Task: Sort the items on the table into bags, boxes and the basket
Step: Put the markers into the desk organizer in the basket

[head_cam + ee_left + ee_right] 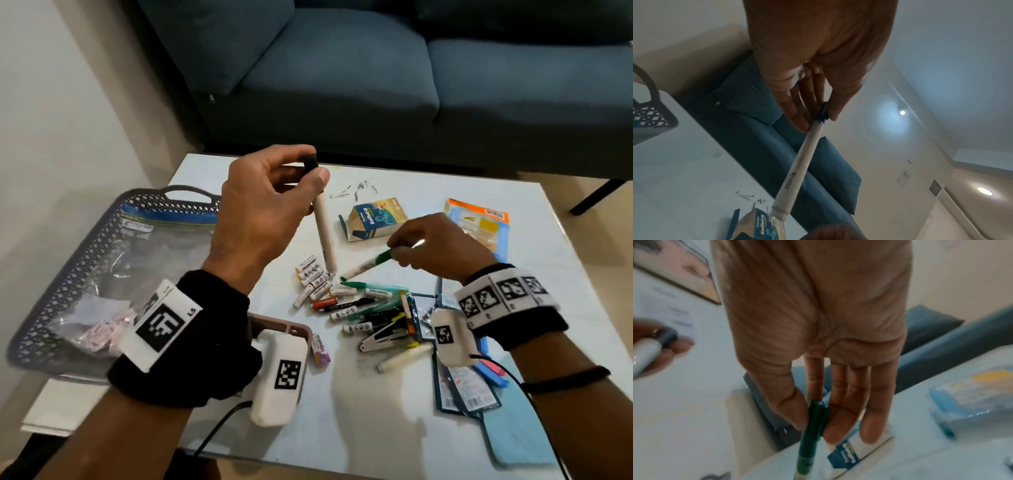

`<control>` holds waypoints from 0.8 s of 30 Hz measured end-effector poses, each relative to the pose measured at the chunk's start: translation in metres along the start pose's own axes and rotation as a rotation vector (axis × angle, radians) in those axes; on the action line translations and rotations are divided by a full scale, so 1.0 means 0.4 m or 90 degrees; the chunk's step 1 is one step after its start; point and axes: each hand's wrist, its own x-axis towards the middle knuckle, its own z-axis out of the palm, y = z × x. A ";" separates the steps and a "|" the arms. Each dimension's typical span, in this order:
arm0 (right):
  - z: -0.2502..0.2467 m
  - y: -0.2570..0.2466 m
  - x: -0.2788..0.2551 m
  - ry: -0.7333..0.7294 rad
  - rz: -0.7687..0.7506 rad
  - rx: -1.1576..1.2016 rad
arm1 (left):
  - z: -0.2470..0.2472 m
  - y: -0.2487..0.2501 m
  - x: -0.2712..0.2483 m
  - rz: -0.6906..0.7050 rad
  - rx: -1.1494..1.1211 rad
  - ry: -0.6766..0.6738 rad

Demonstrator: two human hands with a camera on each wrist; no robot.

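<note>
left hand [263, 202] pinched a white marker [325, 236], right hand [438, 246] a green pen [368, 263]; most items lay unsorted on the table [359, 428], the basket [85, 253] held only a bag.

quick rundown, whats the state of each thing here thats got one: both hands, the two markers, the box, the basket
left hand: raised, pinching the black-capped marker by its cap
black-capped marker: capped, hanging tilted above the table
right hand: pinching the green-capped marker at its cap
green-capped marker: capped, slanted, far tip low by the battery pile
Koflet-H box: end flap open, lying on the table
basket: upright, holding a clear zip bag
</note>
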 end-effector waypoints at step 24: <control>0.198 -0.328 -0.184 0.014 -0.378 0.312 | -0.416 -0.020 -0.142 -0.083 0.129 -0.260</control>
